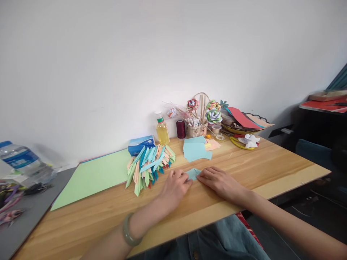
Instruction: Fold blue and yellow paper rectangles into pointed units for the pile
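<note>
A small piece of light-blue paper (193, 174) with fold lines lies on the wooden table between my hands. My left hand (177, 186), with curled fingers and a bracelet at the wrist, is closed on the paper's left end. At the right end, my right hand (215, 179) presses its bunched fingers onto the paper and covers that edge. Just behind lie several flat light-blue sheets (195, 150). To the left of my hands is a heap of folded paper strips (148, 164) in green, blue and peach. The fingertips on the paper are partly hidden.
A large green sheet (94, 175) covers the table's left part. Along the wall stand a blue tissue pack (139, 143), a bottle of yellow liquid (162, 131), a dark-red thread spool (180, 129) and a basket (196, 130) with paper flowers. A water bottle (24, 160) is far left.
</note>
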`<state>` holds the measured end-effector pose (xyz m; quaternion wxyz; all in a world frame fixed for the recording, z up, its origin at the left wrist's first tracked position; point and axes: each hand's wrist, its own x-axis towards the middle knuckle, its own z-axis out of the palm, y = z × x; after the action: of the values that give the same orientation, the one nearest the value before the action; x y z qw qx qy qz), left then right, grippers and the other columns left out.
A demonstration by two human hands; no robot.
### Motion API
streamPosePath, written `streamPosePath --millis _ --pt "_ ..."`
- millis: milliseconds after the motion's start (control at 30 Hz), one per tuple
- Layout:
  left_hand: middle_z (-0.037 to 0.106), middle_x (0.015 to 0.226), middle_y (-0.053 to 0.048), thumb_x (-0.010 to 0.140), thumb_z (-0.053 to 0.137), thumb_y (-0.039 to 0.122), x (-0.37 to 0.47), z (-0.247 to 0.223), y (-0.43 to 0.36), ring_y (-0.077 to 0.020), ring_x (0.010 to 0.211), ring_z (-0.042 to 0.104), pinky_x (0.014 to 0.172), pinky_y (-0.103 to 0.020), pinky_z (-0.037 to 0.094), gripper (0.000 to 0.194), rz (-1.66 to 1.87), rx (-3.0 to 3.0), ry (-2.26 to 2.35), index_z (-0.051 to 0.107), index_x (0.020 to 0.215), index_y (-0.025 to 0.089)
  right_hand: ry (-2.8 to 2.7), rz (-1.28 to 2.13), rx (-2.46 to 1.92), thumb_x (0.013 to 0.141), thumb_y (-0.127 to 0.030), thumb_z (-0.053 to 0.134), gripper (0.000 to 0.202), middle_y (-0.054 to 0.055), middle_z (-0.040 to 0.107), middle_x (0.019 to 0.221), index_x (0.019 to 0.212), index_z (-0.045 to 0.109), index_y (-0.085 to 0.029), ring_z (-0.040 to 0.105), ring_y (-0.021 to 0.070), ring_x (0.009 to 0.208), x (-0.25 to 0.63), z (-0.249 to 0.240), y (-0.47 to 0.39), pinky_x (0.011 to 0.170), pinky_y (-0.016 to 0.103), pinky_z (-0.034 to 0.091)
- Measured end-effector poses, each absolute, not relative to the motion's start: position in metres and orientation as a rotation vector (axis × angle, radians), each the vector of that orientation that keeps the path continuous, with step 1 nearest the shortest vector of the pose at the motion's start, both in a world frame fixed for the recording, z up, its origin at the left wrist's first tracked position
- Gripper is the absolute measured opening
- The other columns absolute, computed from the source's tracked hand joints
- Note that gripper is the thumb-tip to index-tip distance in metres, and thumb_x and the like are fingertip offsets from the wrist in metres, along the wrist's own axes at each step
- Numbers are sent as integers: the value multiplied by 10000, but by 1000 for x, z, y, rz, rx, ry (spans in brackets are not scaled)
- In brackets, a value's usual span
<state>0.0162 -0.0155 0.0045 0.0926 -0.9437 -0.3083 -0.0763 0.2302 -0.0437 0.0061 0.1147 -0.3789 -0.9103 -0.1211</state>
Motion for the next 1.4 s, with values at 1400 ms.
streamPosePath --millis 1400 --pt "610 1079 -15 825 529 108 -1 5 -10 -218 1079 433 968 -438 276 240 -479 -2851 -856 671 938 265 -2558 -4 -1060 892 -98 306 306 94 634 858 889 600 -184 573 209 881 217 18 -93 812 361 452"
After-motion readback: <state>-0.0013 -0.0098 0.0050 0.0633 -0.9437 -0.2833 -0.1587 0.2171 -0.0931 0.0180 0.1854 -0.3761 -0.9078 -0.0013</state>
